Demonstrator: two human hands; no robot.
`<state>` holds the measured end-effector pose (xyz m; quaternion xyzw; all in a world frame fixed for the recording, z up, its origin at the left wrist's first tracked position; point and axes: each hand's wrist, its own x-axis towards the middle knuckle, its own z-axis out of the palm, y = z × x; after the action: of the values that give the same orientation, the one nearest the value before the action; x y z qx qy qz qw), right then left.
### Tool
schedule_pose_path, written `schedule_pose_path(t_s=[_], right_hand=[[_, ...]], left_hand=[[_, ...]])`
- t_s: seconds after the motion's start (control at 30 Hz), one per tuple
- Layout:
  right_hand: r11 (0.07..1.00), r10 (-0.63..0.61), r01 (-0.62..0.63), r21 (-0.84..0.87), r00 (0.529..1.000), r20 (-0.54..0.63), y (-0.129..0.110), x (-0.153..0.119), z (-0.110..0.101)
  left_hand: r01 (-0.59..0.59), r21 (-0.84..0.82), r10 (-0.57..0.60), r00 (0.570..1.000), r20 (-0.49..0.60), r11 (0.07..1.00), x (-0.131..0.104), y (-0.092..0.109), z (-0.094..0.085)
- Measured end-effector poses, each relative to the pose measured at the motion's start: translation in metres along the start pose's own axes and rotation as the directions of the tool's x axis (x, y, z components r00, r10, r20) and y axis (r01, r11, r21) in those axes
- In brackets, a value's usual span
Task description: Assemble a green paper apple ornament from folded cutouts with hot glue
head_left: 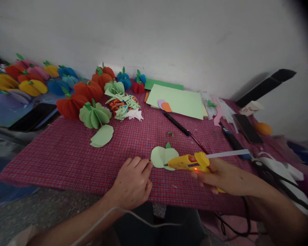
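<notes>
In the head view, my right hand (220, 179) is wrapped around a yellow hot glue gun (188, 162). A whitish glue stick (228, 153) protrudes from the gun's back, and a small light on its side glows red. Its nozzle points left, over a folded light green paper cutout (158, 157) lying on the table. A dark green paper leaf (168, 145) shows at the cutout's top edge. My left hand (133, 181) rests with curled fingers at the cutout's left edge, fingertips against it; the thumb is partly tucked below.
Finished paper pumpkins (88, 90) crowd the back left. Loose light green cutouts (102, 136) and paper scraps (124, 106) lie nearby. Behind are light green sheets (176, 100) and a black pen-like tool (177, 123). Scissors (272, 177), a phone (247, 128) and a paper cup (251, 107) sit right.
</notes>
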<state>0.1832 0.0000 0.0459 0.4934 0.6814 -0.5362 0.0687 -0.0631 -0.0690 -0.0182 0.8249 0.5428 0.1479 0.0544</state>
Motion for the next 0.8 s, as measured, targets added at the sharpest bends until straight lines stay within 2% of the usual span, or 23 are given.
schedule_pose_path(t_s=[0.33,0.8], right_hand=[[1.000,-0.005,0.005,0.002,1.000,0.008,0.002,-0.001,0.000],[0.998,-0.061,0.060,0.032,0.998,0.022,-0.016,0.011,0.008]], left_hand=[[-0.002,-0.014,0.002,1.000,-0.003,1.000,0.001,0.002,-0.001],[0.023,-0.022,-0.022,0.999,0.049,0.999,0.001,0.003,-0.004]])
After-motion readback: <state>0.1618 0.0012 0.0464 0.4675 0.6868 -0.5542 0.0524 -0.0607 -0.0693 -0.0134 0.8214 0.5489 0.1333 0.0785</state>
